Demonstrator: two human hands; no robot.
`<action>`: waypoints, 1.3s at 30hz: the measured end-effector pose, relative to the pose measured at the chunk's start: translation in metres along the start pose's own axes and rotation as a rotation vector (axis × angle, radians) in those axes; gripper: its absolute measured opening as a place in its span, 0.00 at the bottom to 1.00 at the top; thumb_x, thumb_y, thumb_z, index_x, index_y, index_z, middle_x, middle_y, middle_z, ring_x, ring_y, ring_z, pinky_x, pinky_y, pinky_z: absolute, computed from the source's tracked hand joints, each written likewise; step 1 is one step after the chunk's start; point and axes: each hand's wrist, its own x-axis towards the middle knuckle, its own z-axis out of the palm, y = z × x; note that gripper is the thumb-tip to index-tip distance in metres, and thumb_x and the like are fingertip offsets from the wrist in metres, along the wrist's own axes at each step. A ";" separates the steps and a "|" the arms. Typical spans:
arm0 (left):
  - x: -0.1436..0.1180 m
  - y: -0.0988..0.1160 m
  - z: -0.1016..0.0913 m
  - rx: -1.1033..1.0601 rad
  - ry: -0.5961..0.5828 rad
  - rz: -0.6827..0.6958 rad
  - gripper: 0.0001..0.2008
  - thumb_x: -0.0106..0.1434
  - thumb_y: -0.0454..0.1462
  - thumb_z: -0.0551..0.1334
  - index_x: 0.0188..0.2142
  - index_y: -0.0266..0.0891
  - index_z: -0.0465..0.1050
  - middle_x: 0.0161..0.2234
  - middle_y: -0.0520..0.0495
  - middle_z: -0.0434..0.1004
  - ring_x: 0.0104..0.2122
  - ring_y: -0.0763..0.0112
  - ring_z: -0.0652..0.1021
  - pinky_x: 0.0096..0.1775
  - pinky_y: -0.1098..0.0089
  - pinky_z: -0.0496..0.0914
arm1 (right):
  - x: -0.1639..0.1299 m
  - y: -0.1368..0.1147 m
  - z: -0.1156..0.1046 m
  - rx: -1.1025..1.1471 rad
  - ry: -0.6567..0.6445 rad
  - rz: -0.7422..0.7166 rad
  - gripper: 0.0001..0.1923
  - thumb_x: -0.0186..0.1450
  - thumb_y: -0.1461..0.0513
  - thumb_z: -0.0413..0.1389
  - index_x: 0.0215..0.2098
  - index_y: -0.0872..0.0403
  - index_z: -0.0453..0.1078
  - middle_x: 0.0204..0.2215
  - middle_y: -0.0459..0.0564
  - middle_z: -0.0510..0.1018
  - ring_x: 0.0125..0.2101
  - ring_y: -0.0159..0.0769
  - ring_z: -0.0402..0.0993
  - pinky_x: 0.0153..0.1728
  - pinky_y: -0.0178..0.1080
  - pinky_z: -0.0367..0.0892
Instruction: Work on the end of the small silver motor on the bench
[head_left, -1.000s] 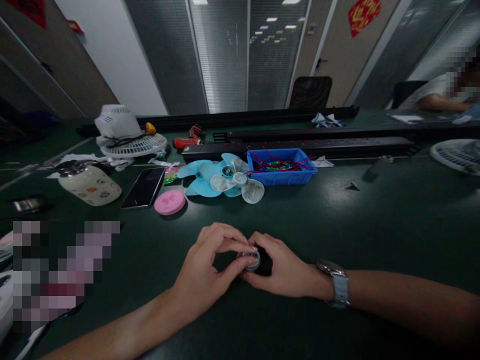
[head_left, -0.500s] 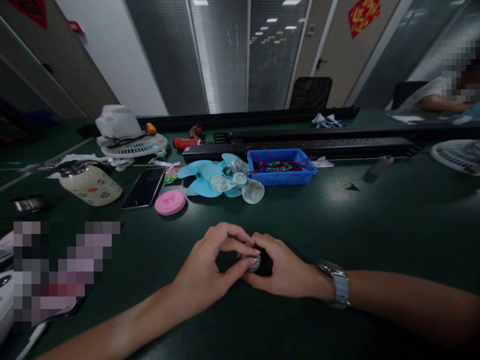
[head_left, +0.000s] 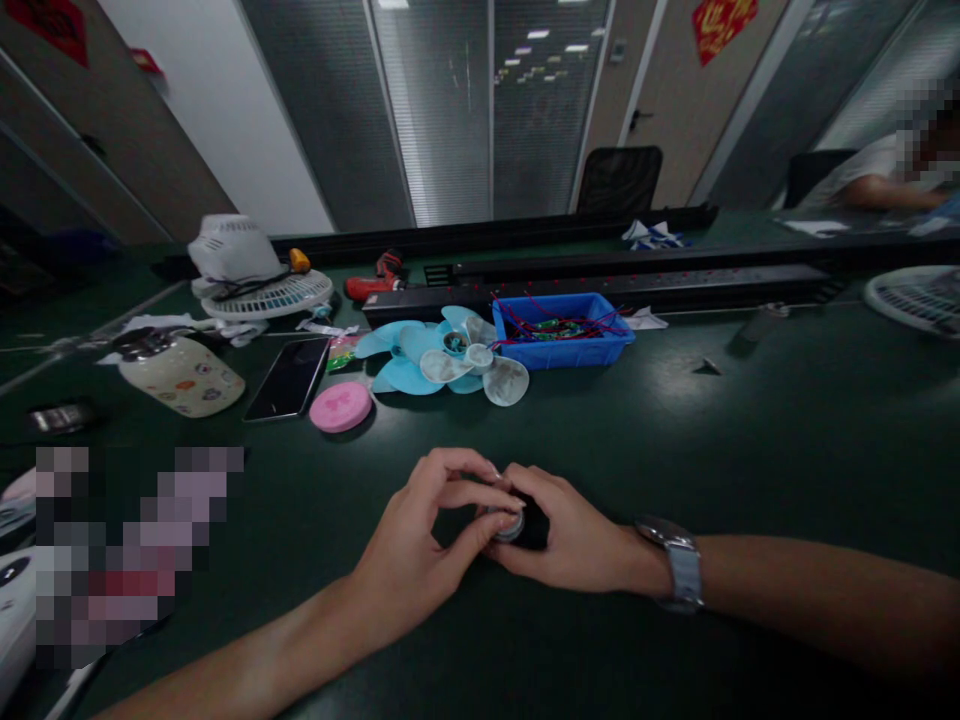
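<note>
My left hand (head_left: 420, 525) pinches a small round grey piece (head_left: 509, 526) between thumb and fingertips. My right hand (head_left: 574, 530) curls around the same piece from the other side, thumb and fingers closed against it; a watch is on that wrist. Fingers cover much of the piece, and its exact kind cannot be made out. The dark patch beside it, inside the right hand's curve, is too dim to tell from the table. Beyond the hands lie blue and clear fan blades (head_left: 442, 352) and a pink round case (head_left: 341, 407).
A blue bin (head_left: 577, 350) holds wires and circuit boards. Toward the left are a phone (head_left: 289, 378), a cream bottle (head_left: 184, 375) and a white fan (head_left: 240, 265). A red drill (head_left: 375, 280) and long black bars (head_left: 600, 290) lie behind. Another person sits at the far right.
Both hands keep their hold on the small round grey piece, with only a slight shift of the fingers. The camera view has moved a little.
</note>
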 end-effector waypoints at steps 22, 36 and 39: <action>0.005 -0.049 -0.003 0.127 0.080 -0.227 0.10 0.59 0.29 0.64 0.36 0.41 0.63 0.34 0.50 0.79 0.37 0.62 0.84 0.38 0.64 0.76 | -0.001 -0.003 -0.004 0.077 -0.027 0.110 0.16 0.55 0.58 0.66 0.38 0.54 0.69 0.34 0.46 0.77 0.34 0.35 0.72 0.36 0.38 0.66; -0.001 -0.001 0.003 0.076 0.103 0.005 0.04 0.58 0.36 0.69 0.34 0.41 0.76 0.34 0.48 0.75 0.37 0.65 0.79 0.39 0.65 0.75 | 0.000 0.000 -0.001 0.074 0.008 0.058 0.15 0.53 0.60 0.65 0.32 0.53 0.63 0.30 0.43 0.73 0.31 0.32 0.70 0.31 0.34 0.64; -0.001 -0.004 0.004 0.077 0.064 -0.009 0.05 0.59 0.36 0.68 0.36 0.41 0.76 0.35 0.47 0.75 0.39 0.63 0.78 0.41 0.63 0.74 | 0.000 0.000 -0.001 0.079 0.010 0.048 0.16 0.53 0.60 0.66 0.32 0.53 0.62 0.30 0.43 0.72 0.31 0.32 0.70 0.31 0.33 0.63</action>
